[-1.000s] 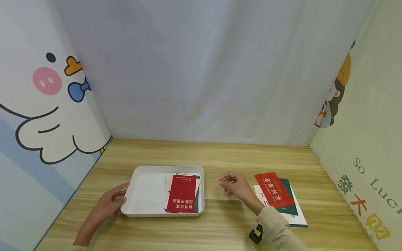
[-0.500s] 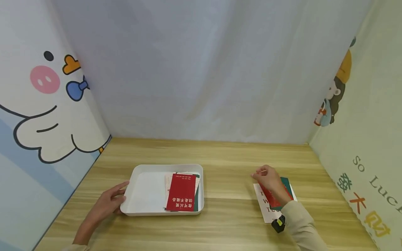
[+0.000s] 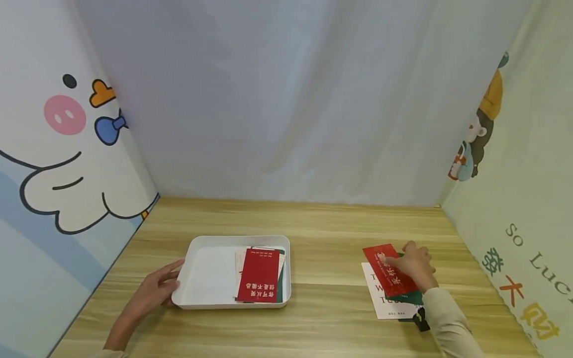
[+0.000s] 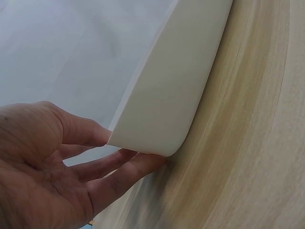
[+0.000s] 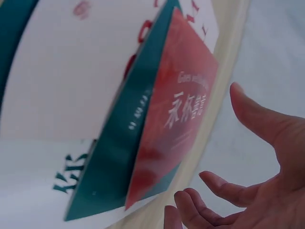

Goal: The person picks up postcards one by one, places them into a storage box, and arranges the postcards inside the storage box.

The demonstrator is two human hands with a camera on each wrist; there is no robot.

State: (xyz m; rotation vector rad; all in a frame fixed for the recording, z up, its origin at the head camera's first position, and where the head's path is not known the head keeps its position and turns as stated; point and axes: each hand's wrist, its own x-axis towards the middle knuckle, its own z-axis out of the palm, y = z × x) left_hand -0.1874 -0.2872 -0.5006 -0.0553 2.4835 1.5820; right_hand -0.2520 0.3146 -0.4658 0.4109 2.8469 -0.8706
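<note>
A white tray (image 3: 203, 273) sits on the left half of the table. Inside it, on the right side, lies a loose stack topped by a red card (image 3: 258, 276). My left hand (image 3: 152, 292) holds the tray's left end, thumb at the rim and fingertips at the lower edge in the left wrist view. To the right, a red card (image 3: 394, 281) with white characters lies over a green card (image 5: 114, 143) and a white card (image 3: 378, 298) with red letters. Close above these cards is my right hand (image 3: 414, 266), its thumb and fingers spread with nothing between them in the right wrist view.
The wooden table (image 3: 322, 318) stretches between the tray and the right-hand cards. A pale curtain (image 3: 286, 124) hangs along the back. Printed panels stand at the left (image 3: 89, 164) and right (image 3: 515, 199). A dark wrist device (image 3: 421, 319) hangs by the right sleeve.
My right hand has moved rightward from beside the tray to the cards on the right, and its fingers have spread apart. The left hand and tray stay in place.
</note>
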